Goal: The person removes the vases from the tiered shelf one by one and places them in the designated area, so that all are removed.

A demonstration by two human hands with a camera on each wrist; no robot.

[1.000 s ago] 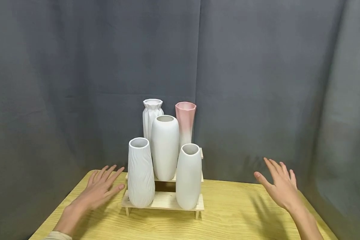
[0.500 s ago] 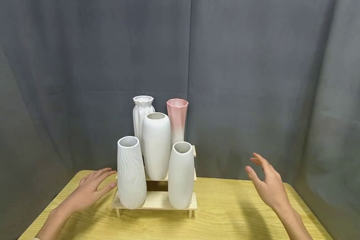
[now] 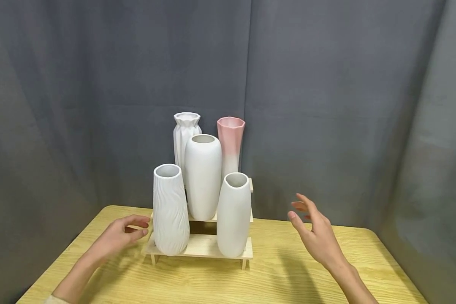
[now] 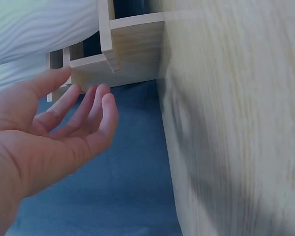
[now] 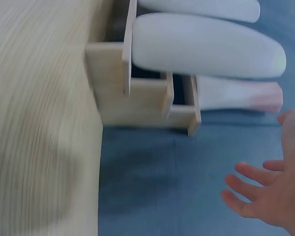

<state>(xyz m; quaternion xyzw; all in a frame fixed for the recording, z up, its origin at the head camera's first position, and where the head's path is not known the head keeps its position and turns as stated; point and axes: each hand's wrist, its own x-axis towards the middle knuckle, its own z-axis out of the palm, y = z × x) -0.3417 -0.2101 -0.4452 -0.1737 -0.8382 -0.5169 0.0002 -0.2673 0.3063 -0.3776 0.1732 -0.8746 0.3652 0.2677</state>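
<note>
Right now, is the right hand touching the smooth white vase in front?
Apart: the head view shows a wide strip of table between the right hand and the smooth white vase.

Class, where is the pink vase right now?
In the head view, the pink vase stands at the right of the back tier of the stepped stand, with the pleated white vase to its left.

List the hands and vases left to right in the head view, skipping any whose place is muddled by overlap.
Left hand → wavy-textured white vase → smooth white middle-tier vase → smooth white bottom-tier vase → right hand.
</note>
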